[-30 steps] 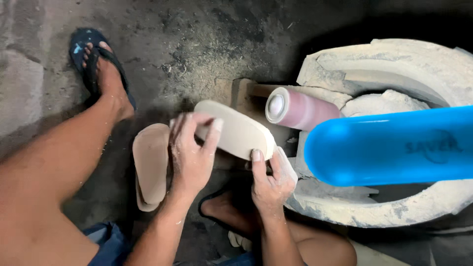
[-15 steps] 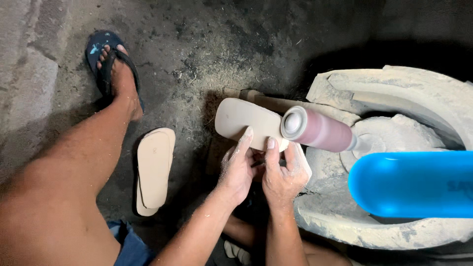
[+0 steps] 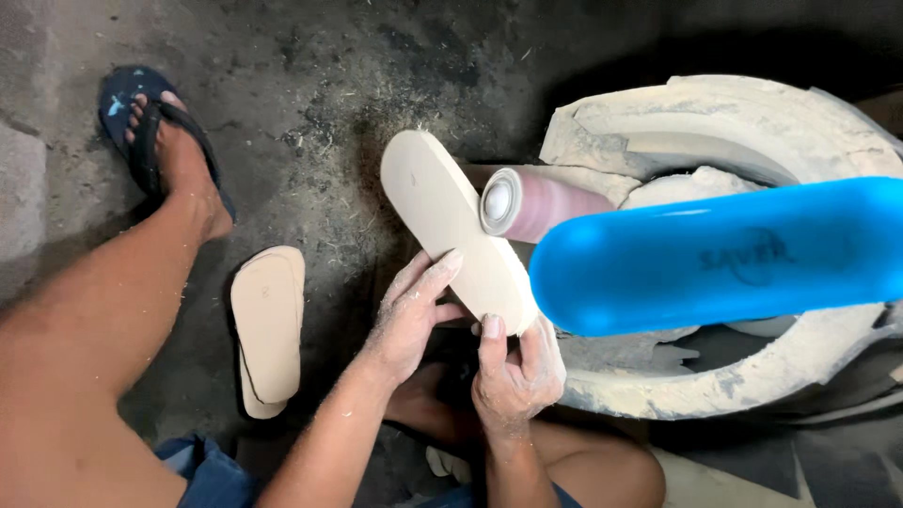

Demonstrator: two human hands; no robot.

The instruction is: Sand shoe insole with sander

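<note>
Both hands hold one beige foam sandal sole [image 3: 442, 216], which points up and away to the left. My left hand [image 3: 411, 315] presses its fingers flat on the sole's near half. My right hand [image 3: 511, 372] grips the sole's near end from below, thumb on top. The sole's right edge lies against a pinkish sanding drum [image 3: 541, 204] with a pale round end face. Dust covers both hands.
A stack of similar beige soles [image 3: 268, 325] lies on the dark dusty floor to the left. My left foot in a dark flip-flop [image 3: 155, 136] rests at the upper left. A dust-caked white housing [image 3: 752, 141] surrounds the drum; a blue rounded object [image 3: 724, 254] juts across it.
The sole has swung from lying crosswise to pointing up-left, with its edge now against the drum. My left hand slid down toward its near half and my right hand moved under its near end.
</note>
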